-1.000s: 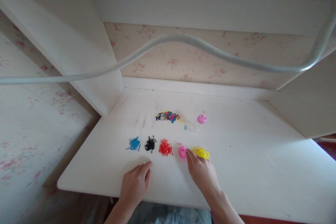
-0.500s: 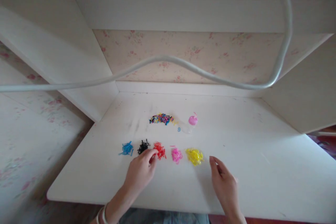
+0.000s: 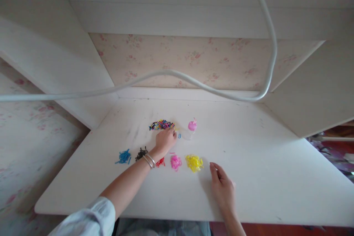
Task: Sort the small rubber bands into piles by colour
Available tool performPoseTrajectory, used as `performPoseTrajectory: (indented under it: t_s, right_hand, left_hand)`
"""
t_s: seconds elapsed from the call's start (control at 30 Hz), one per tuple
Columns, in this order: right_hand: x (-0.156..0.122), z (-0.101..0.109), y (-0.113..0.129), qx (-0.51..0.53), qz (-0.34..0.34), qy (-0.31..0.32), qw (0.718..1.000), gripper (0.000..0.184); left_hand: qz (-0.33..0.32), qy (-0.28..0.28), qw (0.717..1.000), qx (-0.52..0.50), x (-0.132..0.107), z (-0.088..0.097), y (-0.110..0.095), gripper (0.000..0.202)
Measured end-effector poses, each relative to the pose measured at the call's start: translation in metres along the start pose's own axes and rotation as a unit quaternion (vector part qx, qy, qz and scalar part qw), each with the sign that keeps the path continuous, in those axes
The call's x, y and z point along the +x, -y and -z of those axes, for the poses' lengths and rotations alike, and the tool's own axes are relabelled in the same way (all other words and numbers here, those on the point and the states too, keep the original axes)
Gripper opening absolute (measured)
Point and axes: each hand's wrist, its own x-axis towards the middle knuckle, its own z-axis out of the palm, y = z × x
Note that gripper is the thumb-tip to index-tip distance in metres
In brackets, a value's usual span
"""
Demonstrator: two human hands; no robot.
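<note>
My left hand [image 3: 166, 141] reaches across the table to the near right end of a mixed-colour pile of small rubber bands [image 3: 160, 125]. Its fingers are closed together; whatever they pinch is too small to make out. My right hand [image 3: 223, 188] hovers right of the yellow bands [image 3: 194, 163], thumb and fingertips pressed together, contents unclear. Sorted heaps lie in a row: blue bands [image 3: 123, 156], black bands [image 3: 141, 152], red bands [image 3: 160, 162] partly hidden by my left wrist, and pink bands [image 3: 175, 162]. A single blue band [image 3: 179, 136] lies just right of my left hand.
A pink rounded object [image 3: 192, 124] stands behind a clear, hard-to-see piece [image 3: 189, 135]. A thick white cable [image 3: 171, 72] hangs across the view above the white table [image 3: 262, 177]. White panels [image 3: 312, 84] flank the table, with floral wallpaper [image 3: 166, 57] behind.
My left hand has moved from the red heap forward to the mixed pile. My right hand keeps its pinch beside the yellow heap. The whole view has shifted slightly.
</note>
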Motion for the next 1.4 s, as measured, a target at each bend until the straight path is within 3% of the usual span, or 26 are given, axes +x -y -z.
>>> performPoseTrajectory:
  t_s: [0.17, 0.33, 0.57, 0.73, 0.9, 1.03, 1.2, 1.4]
  right_hand:
    - [0.001, -0.001, -0.001, 0.003, 0.002, 0.003, 1.000, 0.059]
    - [0.001, -0.002, -0.003, 0.008, 0.011, 0.001, 1.000, 0.061]
    - [0.002, -0.002, -0.004, 0.010, 0.003, 0.003, 1.000, 0.060]
    - [0.002, -0.001, -0.001, 0.010, 0.012, 0.000, 1.000, 0.060]
    - [-0.001, 0.000, 0.002, 0.001, 0.020, 0.004, 1.000, 0.059]
    - [-0.003, 0.000, 0.004, 0.001, 0.014, -0.002, 1.000, 0.059]
    - [-0.001, 0.000, 0.002, 0.004, 0.010, -0.018, 1.000, 0.060]
    - [0.000, 0.001, 0.011, -0.053, 0.036, -0.007, 0.998, 0.055]
  left_hand:
    - [0.006, -0.005, 1.000, 0.010, 0.008, -0.005, -0.002, 0.030]
    - [0.004, -0.005, 1.000, 0.005, 0.004, 0.003, 0.000, 0.028]
    - [-0.037, 0.002, 0.999, -0.027, -0.046, 0.026, 0.003, 0.023]
    - [-0.095, 0.035, 0.994, -0.051, -0.082, 0.026, -0.018, 0.021]
    - [-0.122, 0.047, 0.990, -0.054, -0.090, 0.010, -0.043, 0.022]
    - [-0.126, 0.044, 0.990, -0.053, -0.092, 0.010, -0.045, 0.024]
    - [-0.099, -0.027, 0.991, -0.084, -0.102, 0.031, -0.010, 0.029]
    - [-0.021, -0.126, 0.983, -0.134, -0.140, 0.029, 0.074, 0.028]
